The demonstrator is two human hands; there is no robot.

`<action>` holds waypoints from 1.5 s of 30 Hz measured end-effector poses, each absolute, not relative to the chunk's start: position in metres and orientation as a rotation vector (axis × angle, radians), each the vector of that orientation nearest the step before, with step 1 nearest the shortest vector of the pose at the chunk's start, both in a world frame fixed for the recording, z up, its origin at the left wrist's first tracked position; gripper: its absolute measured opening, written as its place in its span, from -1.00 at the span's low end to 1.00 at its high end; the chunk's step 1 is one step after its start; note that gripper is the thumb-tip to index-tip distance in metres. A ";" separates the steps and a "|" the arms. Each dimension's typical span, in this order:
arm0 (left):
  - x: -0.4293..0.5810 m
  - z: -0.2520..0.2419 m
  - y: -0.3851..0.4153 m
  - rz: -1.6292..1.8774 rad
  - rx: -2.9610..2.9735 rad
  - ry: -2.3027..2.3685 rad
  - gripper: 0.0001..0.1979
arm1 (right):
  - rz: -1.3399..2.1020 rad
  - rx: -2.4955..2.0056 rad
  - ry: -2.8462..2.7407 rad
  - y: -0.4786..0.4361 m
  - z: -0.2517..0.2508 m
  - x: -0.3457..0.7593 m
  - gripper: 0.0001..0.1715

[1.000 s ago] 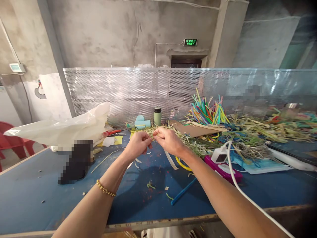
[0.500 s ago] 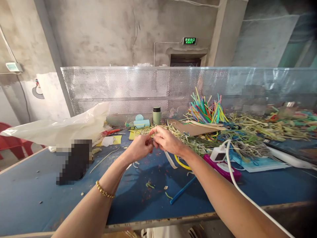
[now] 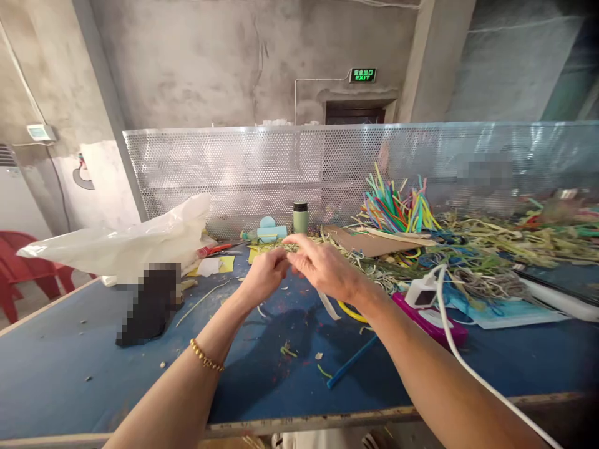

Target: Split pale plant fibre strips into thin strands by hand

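Note:
My left hand (image 3: 266, 272) and my right hand (image 3: 321, 265) meet fingertip to fingertip above the blue table. The left fingers are curled into a pinch. On the right hand the thumb and fingers press in toward the left ones, with the index finger arched over. Whatever lies between them is too small or too hidden to make out. Just beyond the hands are plant-like strips (image 3: 369, 267) in a loose heap. A pale flat strip (image 3: 330, 305) and a yellow tube (image 3: 352, 312) lie beneath my right wrist. A blue stick (image 3: 350, 363) rests nearer the table's front edge.
A green tumbler (image 3: 300, 219) stands behind the hands, before a perforated metal screen (image 3: 224, 168). Colourful sticks (image 3: 397, 206) bunch at the back right. A purple power strip (image 3: 430, 318) with a white cable sits beside my right forearm. Left are a plastic bag (image 3: 126, 243) and red-handled tool (image 3: 214, 249).
The view has shifted slightly, so the scene sits a little further right. My hands stay together; the right hand has turned a little over the left fingers.

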State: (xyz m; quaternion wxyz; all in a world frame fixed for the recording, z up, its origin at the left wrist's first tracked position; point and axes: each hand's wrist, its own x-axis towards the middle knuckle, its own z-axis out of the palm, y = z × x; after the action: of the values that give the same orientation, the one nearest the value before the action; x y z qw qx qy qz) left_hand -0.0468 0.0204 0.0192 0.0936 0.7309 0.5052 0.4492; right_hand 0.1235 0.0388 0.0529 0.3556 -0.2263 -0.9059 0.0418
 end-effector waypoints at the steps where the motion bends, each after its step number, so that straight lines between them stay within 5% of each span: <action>1: -0.048 0.019 0.021 1.353 2.144 1.517 -0.79 | -0.001 -0.633 -2.249 0.042 0.055 0.127 -0.65; 12: -0.046 0.018 0.021 1.316 2.122 1.372 -0.76 | -0.043 -0.554 -2.220 0.062 0.045 0.124 -0.93; 24: -0.047 0.025 0.015 1.369 1.667 1.087 -0.84 | 0.003 -0.566 -2.137 0.065 0.042 0.121 -0.79; 29: -0.044 0.027 0.013 1.340 1.758 1.042 -0.86 | 0.349 -0.549 -2.150 0.066 0.039 0.119 -0.74; 36: -0.043 0.020 0.016 1.435 1.869 1.195 -0.88 | 0.390 -0.664 -2.104 0.067 0.033 0.114 -0.86; 45: -0.035 0.018 0.012 1.603 2.040 1.426 -0.95 | 0.482 -0.658 -2.122 0.067 0.032 0.112 -0.74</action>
State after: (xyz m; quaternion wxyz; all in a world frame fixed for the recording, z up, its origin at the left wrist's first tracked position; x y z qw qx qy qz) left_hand -0.0354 0.0119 0.0180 0.0902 0.6863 0.4796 0.5393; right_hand 0.1121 0.0669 0.0320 0.4205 -0.2626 -0.8470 0.1922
